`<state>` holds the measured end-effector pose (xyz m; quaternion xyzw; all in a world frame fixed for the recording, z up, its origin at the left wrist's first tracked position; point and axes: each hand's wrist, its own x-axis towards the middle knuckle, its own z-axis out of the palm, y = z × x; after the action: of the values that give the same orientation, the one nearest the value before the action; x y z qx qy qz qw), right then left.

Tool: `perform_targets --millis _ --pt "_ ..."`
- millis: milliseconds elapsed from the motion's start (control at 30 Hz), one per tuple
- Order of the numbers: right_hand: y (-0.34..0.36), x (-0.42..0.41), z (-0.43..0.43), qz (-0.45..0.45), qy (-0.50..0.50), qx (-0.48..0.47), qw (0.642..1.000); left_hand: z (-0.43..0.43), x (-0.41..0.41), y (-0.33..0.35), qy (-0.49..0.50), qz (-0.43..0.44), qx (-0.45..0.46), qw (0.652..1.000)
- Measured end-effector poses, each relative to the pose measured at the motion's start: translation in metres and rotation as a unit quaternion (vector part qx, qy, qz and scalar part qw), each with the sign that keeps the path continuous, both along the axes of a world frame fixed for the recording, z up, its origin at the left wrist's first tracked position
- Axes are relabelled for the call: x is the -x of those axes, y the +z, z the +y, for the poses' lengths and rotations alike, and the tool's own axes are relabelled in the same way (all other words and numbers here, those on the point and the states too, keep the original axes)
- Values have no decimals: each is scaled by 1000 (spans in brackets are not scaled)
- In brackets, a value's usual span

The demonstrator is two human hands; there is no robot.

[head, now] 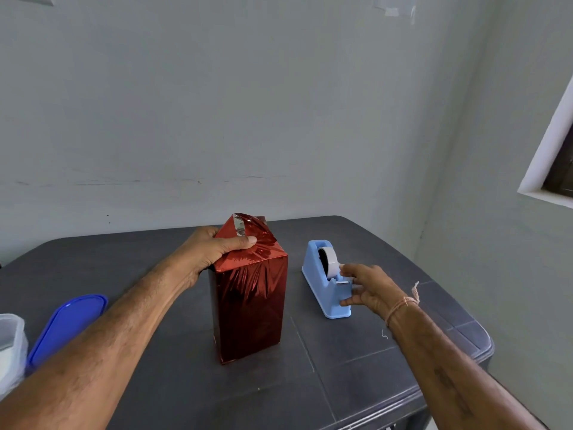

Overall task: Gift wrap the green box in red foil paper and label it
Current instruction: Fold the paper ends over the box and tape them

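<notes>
Gripping the top of the box (251, 308), the left hand (210, 254) curls around its upper left edge. The thumb lies pressed across the folded red foil (251, 231), and the other fingers go behind the box, where they are hidden. The box stands upright in the middle of the frame, on the dark table (356, 377), and the foil covers every side that shows. At the top a loose flap of foil rises above the thumb, with its silver inner side turned out on one edge.

Just right of the box, apart from it, sits a light blue tape dispenser (322, 290) with a roll of tape (331, 259). The right hand (370, 288) is spread and nearly straight. One fingertip touches the dispenser near the roll and the thumb is by its base. It holds nothing.

A strip of bare table lies between box and dispenser, and more lies toward the lower edge of the frame. The rounded right edge of the table is close behind the right wrist, which wears a thin thread (400, 305).

At the lower left, well apart from the box, a blue lid (66, 324) lies beside a clear container (11, 346) that the frame edge cuts.
</notes>
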<state>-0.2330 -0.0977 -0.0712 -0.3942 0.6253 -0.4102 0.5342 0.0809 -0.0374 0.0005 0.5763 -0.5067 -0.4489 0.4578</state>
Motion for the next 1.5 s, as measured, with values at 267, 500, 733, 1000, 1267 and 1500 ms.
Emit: perform_targets --millis 267,500,733,1000,1267,1500 --pt "-23 -1 11 -40 -47 40 997 5 0 3 -12 -12 4 1000" --pt "-41 -4 24 -69 -86 48 993 6 1 5 -10 -8 -1 1000" --pt "-60 -10 33 -143 -123 85 978 2 1 4 2 -7 -12 1000" --pt "-70 -17 38 -194 -155 108 963 2 2 3 7 -11 -13 1000" --pt "-71 -19 39 -198 -164 106 961 3 2 4 8 -10 -15 1000" --pt "-74 -22 41 -201 -170 113 958 5 3 4 6 -7 -14 1000"
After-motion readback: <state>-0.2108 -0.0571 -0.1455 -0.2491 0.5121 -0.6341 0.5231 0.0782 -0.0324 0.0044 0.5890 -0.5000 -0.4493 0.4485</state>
